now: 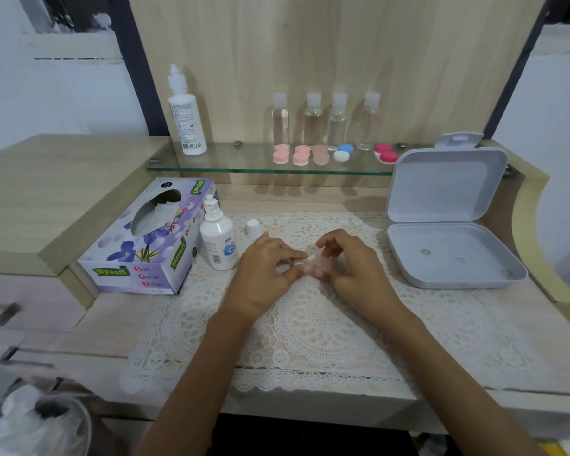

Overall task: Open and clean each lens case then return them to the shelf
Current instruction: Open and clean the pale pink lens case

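Observation:
Over the lace mat (310, 324) my left hand (265, 269) and my right hand (351, 266) meet, both pinching a small pale translucent lens case (316, 262). It is blurred and partly hidden by my fingertips. On the glass shelf (231, 166) lie several more lens cases: a pink one (281, 154), a salmon one (301, 155), a beige one (321, 154), a blue and white one (343, 153) and a red one (386, 153).
An uncapped solution bottle (218, 240) and its white cap (253, 228) stand just left of my hands, beside a tissue box (145, 245). An open grey box (448, 251) sits at the right. A tall white bottle (186, 116) and several clear bottles (313, 120) stand on the shelf.

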`<state>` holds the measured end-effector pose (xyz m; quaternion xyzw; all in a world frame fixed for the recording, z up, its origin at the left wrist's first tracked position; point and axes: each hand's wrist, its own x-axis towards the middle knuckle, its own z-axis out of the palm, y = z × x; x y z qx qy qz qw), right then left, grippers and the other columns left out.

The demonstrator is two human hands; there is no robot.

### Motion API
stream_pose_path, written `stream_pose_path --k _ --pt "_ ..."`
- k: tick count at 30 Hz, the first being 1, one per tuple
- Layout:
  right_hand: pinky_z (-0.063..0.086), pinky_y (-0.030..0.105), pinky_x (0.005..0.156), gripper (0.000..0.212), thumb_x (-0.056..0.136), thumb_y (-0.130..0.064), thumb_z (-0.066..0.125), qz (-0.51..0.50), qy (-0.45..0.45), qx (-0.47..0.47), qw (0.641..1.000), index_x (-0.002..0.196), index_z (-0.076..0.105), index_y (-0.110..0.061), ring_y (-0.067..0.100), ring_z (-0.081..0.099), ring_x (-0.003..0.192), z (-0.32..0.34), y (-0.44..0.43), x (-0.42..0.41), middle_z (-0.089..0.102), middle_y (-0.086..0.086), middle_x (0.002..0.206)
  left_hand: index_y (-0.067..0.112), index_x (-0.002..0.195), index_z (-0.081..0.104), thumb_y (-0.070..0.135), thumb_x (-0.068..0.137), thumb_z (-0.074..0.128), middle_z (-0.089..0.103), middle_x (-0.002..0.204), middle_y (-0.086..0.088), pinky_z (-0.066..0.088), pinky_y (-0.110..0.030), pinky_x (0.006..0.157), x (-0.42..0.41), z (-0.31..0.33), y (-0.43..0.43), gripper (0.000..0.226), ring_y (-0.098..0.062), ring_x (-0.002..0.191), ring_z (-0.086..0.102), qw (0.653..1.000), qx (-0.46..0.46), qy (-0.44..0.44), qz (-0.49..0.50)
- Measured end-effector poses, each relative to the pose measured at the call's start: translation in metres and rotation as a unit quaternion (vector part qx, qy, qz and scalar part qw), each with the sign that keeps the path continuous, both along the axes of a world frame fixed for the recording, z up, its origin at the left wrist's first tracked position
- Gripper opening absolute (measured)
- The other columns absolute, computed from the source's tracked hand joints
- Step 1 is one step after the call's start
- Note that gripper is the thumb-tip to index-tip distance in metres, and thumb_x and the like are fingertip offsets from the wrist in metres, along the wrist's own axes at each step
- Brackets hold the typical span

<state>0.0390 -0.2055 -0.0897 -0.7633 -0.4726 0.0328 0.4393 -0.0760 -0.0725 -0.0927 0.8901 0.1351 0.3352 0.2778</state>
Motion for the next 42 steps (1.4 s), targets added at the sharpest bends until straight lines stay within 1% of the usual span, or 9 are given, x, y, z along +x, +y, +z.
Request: stream_pose_path --k 5,8,11,21,24,28,31,38,42 --pt "0.047 0.035 0.083 0.045 0.072 -0.006 0.067 0.021 -0.002 -0.002 1.0 0.107 0.053 -0.032 0.01 0.053 0.098 -0.003 -0.002 -0.002 0.06 -0.012 0.097 0.017 0.097 0.076 0.025 0.076 0.078 0.07 0.084 0.0 0.015 -0.005 0.105 0.0 0.001 0.0 0.023 -0.012 0.087 0.059 1.0 0.002 -0.002 0.002" --pt "0.043 0.033 0.091 0.04 0.072 -0.032 0.067 0.005 -0.011 -0.005 1.0 0.108 0.052 -0.039 0.012 0.05 0.107 -0.002 -0.001 -0.004 0.058 -0.015 0.107 0.018 0.097 0.076 0.024 0.076 0.078 0.07 0.083 0.0 0.015 -0.006 0.105 0.001 0.0 0.0 0.022 -0.014 0.087 0.059 1.0 0.009 0.0 0.004" --pt "0.041 0.038 0.094 0.045 0.074 -0.048 0.072 -0.011 -0.026 0.003 1.0 0.111 0.057 -0.029 0.009 0.049 0.105 -0.001 0.0 -0.003 0.056 -0.013 0.108 0.018 0.097 0.076 0.022 0.075 0.079 0.07 0.082 0.0 0.015 -0.01 0.107 0.001 -0.001 0.001 0.022 -0.015 0.087 0.06 1.0 0.015 0.001 0.007" --pt "0.04 0.03 0.089 0.039 0.079 -0.018 0.071 0.002 -0.001 -0.006 1.0 0.107 0.053 -0.039 0.007 0.051 0.103 -0.003 0.0 -0.001 0.061 -0.018 0.097 0.018 0.098 0.076 0.026 0.077 0.078 0.07 0.085 -0.001 0.012 -0.006 0.108 0.001 -0.001 0.001 0.022 -0.013 0.089 0.061 1.0 0.003 -0.013 0.001" --pt "0.041 0.032 0.091 0.038 0.076 -0.037 0.073 -0.007 -0.002 -0.005 1.0 0.109 0.055 -0.037 0.007 0.051 0.103 -0.001 -0.001 -0.004 0.06 -0.017 0.102 0.018 0.097 0.076 0.023 0.076 0.078 0.071 0.087 0.0 0.017 -0.015 0.111 0.001 -0.002 0.001 0.022 -0.012 0.09 0.06 1.0 0.011 -0.009 0.005" --pt "0.042 0.037 0.09 0.043 0.072 -0.048 0.075 -0.029 0.01 -0.006 1.0 0.108 0.059 -0.031 0.008 0.051 0.097 0.003 -0.002 -0.003 0.059 -0.015 0.095 0.018 0.098 0.075 0.027 0.075 0.079 0.071 0.088 0.001 0.017 -0.01 0.108 0.001 -0.003 0.002 0.025 -0.011 0.091 0.06 1.0 0.01 -0.011 0.001" --pt "0.044 0.039 0.089 0.035 0.076 -0.037 0.076 -0.025 0.009 -0.009 1.0 0.106 0.059 -0.032 0.006 0.051 0.093 0.002 -0.002 -0.002 0.059 -0.017 0.09 0.017 0.098 0.075 0.027 0.076 0.078 0.071 0.089 0.001 0.022 -0.017 0.111 0.001 -0.003 0.001 0.024 -0.012 0.092 0.06 1.0 0.01 -0.01 0.002" --pt "0.05 0.039 0.085 0.044 0.078 0.004 0.059 0.022 0.015 0.016 1.0 0.107 0.06 -0.029 0.013 0.058 0.098 0.002 -0.003 -0.003 0.064 -0.008 0.096 0.017 0.1 0.075 0.027 0.077 0.077 0.071 0.09 0.001 0.014 -0.009 0.109 0.001 -0.004 0.002 0.025 -0.013 0.092 0.061 1.0 0.006 -0.007 0.001" --pt "0.047 0.018 0.082 0.046 0.08 0.013 0.053 -0.001 0.068 0.057 0.996 0.104 0.06 -0.026 0.008 0.057 0.102 0.008 -0.004 -0.004 0.064 -0.009 0.103 0.018 0.098 0.075 0.031 0.076 0.076 0.071 0.088 0.001 0.016 -0.016 0.112 0.001 -0.004 0.002 0.026 -0.011 0.091 0.061 1.0 0.001 -0.01 -0.003"
